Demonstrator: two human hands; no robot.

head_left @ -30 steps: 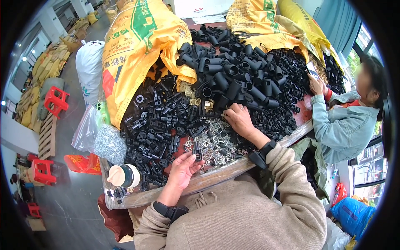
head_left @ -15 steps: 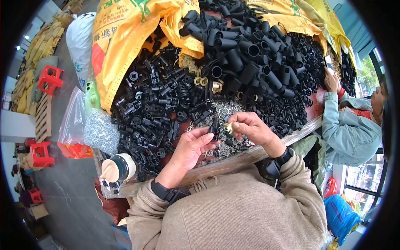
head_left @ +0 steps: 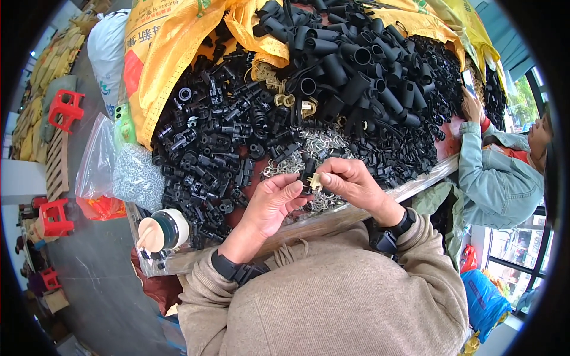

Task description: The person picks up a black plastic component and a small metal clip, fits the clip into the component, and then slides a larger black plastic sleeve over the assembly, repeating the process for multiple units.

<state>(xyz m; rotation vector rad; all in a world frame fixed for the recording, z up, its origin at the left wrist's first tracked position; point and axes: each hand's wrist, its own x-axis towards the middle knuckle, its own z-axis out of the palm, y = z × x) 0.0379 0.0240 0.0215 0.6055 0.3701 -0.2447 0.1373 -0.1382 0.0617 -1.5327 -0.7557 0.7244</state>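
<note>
hands (head_left: 270, 204): before metal clips (head_left: 323, 144) | tubes (head_left: 335, 71): behind those | cup (head_left: 176, 228): near-left on table (head_left: 424, 180) (bag (head_left: 138, 183) behind it)

Lidded cup (head_left: 172, 229), reference object; to its left, a red stool (head_left: 57, 215); beyond, leftward, a wooden pallet (head_left: 57, 155); far rightward, a blue bag (head_left: 485, 301).

A narrow black part (head_left: 307, 169) is being held nearly upright, a cream notched clip (head_left: 314, 182) is being pinched close against it; both are hovering over the silver pile's (head_left: 323, 144) near side.
</note>
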